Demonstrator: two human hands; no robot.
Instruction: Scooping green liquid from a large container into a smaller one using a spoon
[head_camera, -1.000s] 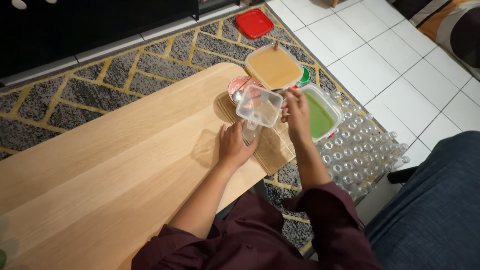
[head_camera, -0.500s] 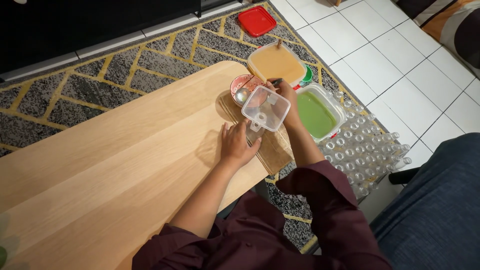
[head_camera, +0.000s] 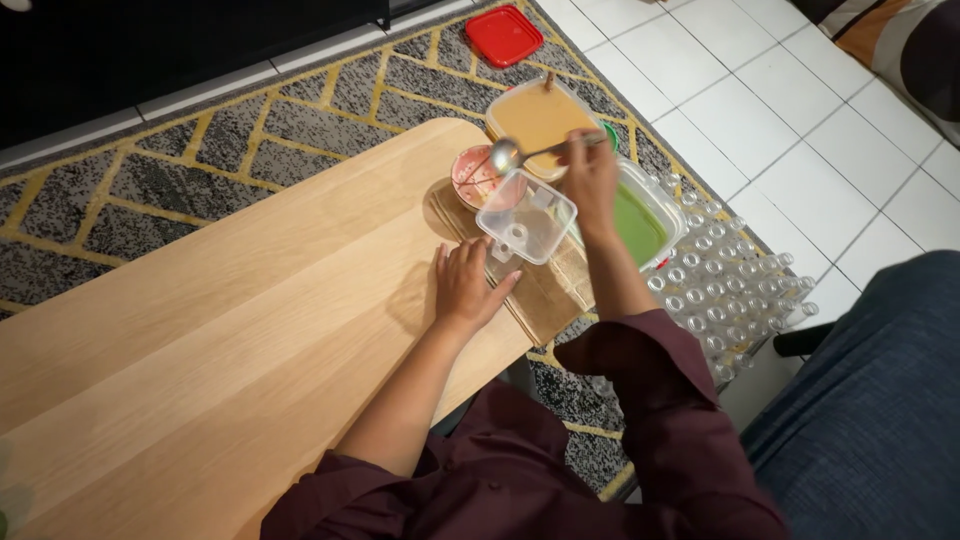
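My right hand (head_camera: 590, 175) grips a metal spoon (head_camera: 510, 153) by its handle, the bowl held over the small pink dish (head_camera: 470, 178). A clear square funnel (head_camera: 525, 216) stands upright on the brown mat (head_camera: 545, 290) at the wooden table's end. My left hand (head_camera: 466, 283) lies flat on the table with fingers spread, its fingertips at the funnel's base. Beyond the spoon sits a tub of tan sauce (head_camera: 535, 115), and under my right wrist is a tub of green sauce (head_camera: 640, 220).
The wooden table (head_camera: 220, 330) stretches to the left. Several small clear bottles (head_camera: 720, 285) stand in rows on the floor at the right. A red lid (head_camera: 505, 35) lies on the patterned rug (head_camera: 160, 170). White tiles lie further right.
My right hand has let go of the funnel, which now stands on the mat, and has picked up the spoon. My left hand has stayed at the funnel's base.
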